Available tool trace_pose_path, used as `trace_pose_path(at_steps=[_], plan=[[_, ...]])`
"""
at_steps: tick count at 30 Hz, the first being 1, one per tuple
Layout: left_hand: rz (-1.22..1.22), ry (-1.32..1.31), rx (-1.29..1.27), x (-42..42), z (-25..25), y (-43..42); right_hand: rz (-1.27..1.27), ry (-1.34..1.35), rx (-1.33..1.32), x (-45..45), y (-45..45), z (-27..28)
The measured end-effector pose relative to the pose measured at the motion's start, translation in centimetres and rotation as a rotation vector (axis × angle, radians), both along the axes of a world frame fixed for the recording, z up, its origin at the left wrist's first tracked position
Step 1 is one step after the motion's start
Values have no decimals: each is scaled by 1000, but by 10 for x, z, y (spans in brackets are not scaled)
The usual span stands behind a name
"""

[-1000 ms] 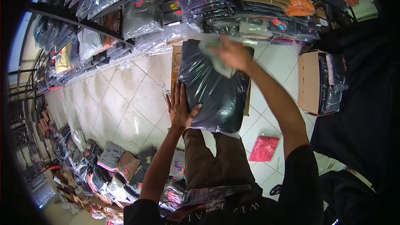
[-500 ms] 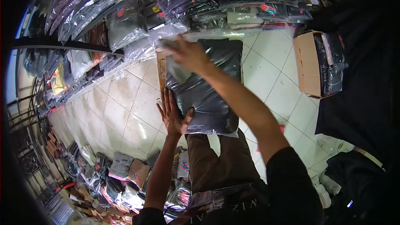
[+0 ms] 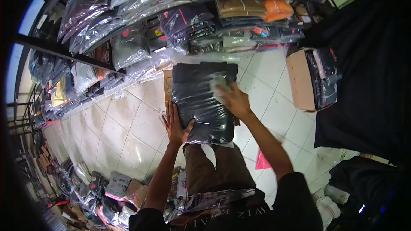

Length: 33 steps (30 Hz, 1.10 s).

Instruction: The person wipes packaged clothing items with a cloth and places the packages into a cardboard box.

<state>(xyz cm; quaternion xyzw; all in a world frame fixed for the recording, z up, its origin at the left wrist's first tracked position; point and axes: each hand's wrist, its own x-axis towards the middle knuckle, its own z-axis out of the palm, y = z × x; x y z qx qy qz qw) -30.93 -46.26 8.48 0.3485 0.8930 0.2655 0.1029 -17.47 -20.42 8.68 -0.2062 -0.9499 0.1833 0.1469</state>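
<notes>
A black folded garment in a clear plastic bag [image 3: 203,117] lies in front of me above my legs. Beneath it, cardboard [image 3: 168,87] shows along its left edge. My left hand [image 3: 175,127] rests on the bag's lower left edge, fingers stretched out and apart, thumb on the plastic. My right hand [image 3: 236,102] is over the bag's right side, fingers closed around a pale grey-green cloth [image 3: 218,87]. The cloth is blurred by motion and seems to touch the plastic; its exact kind is hard to make out.
Shelves at the back and left hold stacks of bagged clothes [image 3: 158,2]. An open cardboard box [image 3: 302,81] with bagged garments stands at the right beside black fabric [image 3: 359,115]. A pink piece [image 3: 263,158] lies on the tiled floor [image 3: 124,132]. More bagged clothes [image 3: 117,185] lie lower left.
My right hand has moved with the cloth from the bag's upper left to its right side. The left hand stays at the lower left edge. The view has shifted somewhat.
</notes>
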Motion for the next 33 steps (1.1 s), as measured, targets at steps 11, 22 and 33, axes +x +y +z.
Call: trace_pose_path(at_steps=[11,22,33], plan=[[210,-1140,281,-49,38,12,-473,114,-109,88,-11,62],[-471,-282,-53,32,212,18,-605,483,-285,41,-44,134],[-401,55,-144,-31,30,24,-297,119,-98,-61,-89,101]])
